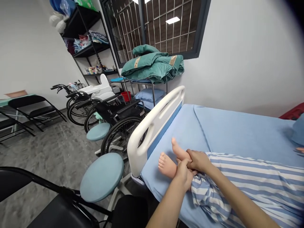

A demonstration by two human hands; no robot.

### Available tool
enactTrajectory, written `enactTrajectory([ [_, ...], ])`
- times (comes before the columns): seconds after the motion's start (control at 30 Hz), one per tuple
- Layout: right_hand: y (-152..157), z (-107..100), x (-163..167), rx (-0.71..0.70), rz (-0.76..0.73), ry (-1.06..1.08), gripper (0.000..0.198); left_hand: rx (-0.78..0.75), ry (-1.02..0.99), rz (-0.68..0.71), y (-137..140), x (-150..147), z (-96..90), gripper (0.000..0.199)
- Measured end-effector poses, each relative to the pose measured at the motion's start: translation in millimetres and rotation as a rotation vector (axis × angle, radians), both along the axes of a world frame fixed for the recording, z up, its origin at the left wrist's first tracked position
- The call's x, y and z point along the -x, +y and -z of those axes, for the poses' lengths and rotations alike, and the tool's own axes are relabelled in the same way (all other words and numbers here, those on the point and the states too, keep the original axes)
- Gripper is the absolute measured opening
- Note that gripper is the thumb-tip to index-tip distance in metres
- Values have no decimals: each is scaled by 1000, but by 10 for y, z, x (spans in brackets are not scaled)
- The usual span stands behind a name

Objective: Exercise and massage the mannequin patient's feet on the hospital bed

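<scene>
A figure in blue-and-white striped trousers [251, 169] lies on the bed, its bare, smooth feet toward the footboard; I cannot tell if it is a manikin. My left hand [184, 174] is wrapped round the ankle of the nearer foot [167, 165], whose toes point up and left. Around the ankle of the farther foot [179, 150] my right hand [199, 161] is closed. Both hands are close together and touch or overlap near the ankles. The nearer trouser leg [211, 198] is bunched just behind my left hand.
A white footboard [155, 126] stands at the bed's [228, 126] left end. Beyond it are wheelchairs [121, 126], round pale-blue stools [102, 176] and a black folding chair [61, 209]. Folded green bedding [154, 66] lies under the window. A black shelf [92, 47] stands behind.
</scene>
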State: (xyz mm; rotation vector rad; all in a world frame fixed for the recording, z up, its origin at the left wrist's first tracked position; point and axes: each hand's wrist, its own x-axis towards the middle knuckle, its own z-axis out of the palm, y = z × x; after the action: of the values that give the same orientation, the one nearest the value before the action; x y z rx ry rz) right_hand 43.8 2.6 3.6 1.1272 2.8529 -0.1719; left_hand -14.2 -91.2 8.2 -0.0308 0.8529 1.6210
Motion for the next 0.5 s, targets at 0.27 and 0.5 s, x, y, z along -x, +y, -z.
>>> enactTrajectory([
  [0.27, -62, -127, 12, 24, 9, -41, 27, -9, -73, 44, -14, 39, -106, 47],
  [0.5, -112, -522, -58, 51, 3, 8, 34, 71, -65, -53, -171, 51, -504, 22],
])
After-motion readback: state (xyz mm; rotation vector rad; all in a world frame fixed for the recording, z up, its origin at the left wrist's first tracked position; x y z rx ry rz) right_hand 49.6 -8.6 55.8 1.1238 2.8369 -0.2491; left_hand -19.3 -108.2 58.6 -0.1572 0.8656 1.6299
